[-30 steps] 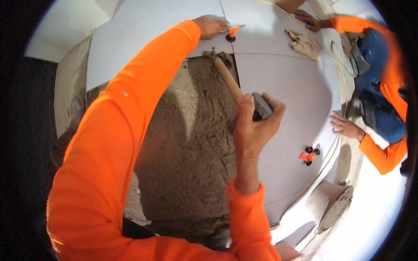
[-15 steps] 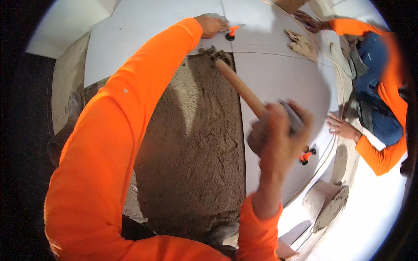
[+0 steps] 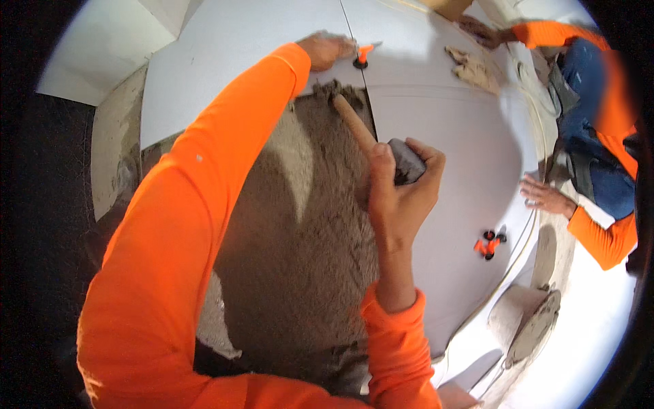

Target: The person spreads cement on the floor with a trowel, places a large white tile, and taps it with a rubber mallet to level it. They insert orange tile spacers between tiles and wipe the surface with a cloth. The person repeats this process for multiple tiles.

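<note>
My right hand (image 3: 405, 194) is wrapped round the dark grey head (image 3: 407, 162) of a mallet. The mallet's wooden handle (image 3: 354, 124) points away from me, its end at a heap of wet mortar (image 3: 334, 90) along the far tile's edge. Flat on the large pale tile (image 3: 231, 61) rests my left hand (image 3: 328, 50), fingers stretched out. Its fingertips are beside an orange tile-levelling clip (image 3: 362, 57) with a black base, at the joint between tiles. Below my left arm spreads a bed of grey-brown mortar (image 3: 300, 273).
A co-worker (image 3: 593, 136) kneels at the right, one hand (image 3: 545, 198) at the tiles' edge. Cloth gloves (image 3: 472, 69) and several orange-and-black clips (image 3: 489, 244) lie on the tiles. A mortar-caked bucket (image 3: 514, 313) lies at lower right, near a pale cable (image 3: 501, 283).
My right hand has moved left with the mallet, from over the right tile to the mortar bed's edge. My left hand stays beside the clip. The view has shifted slightly.
</note>
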A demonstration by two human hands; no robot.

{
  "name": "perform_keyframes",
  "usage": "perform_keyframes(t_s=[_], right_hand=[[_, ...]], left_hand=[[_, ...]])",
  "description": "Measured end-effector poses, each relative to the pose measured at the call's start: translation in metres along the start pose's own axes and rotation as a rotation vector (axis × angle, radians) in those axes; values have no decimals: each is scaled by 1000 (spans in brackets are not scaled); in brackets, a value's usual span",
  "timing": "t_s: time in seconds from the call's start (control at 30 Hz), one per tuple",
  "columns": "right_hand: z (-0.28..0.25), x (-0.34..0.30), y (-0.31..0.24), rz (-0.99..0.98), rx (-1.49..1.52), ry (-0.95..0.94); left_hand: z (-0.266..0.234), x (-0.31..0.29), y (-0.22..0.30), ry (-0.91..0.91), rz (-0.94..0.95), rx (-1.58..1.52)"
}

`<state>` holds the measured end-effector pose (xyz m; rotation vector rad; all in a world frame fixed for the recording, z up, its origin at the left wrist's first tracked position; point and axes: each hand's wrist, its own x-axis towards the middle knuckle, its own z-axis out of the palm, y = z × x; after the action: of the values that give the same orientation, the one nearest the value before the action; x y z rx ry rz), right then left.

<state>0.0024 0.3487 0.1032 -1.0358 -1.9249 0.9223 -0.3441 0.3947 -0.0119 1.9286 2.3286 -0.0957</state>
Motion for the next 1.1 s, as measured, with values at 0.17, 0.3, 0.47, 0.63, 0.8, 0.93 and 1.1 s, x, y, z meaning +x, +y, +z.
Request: perform_keyframes(t_s=[0.17, 0.3, 0.47, 0.63, 0.8, 0.93, 1.1], right_hand=[[-78, -21, 25, 201, 471, 50], [-112, -23, 32, 233, 479, 157], [-116, -15, 31, 252, 579, 192], [-126, -18, 34, 355, 573, 179], [-131, -21, 44, 369, 567, 177], [-132, -21, 46, 371, 577, 159], [-134, -24, 43, 373, 592, 149]], left_hand=[[-14, -37, 36, 156, -255, -55], [-19, -46, 71, 232, 19, 29], [-25, -46, 78, 155, 0, 140], [-22, -53, 72, 97, 11, 145], [-6, -49, 72, 112, 14, 174], [-1, -44, 82, 199, 66, 147], [-17, -45, 109, 147, 104, 99]])
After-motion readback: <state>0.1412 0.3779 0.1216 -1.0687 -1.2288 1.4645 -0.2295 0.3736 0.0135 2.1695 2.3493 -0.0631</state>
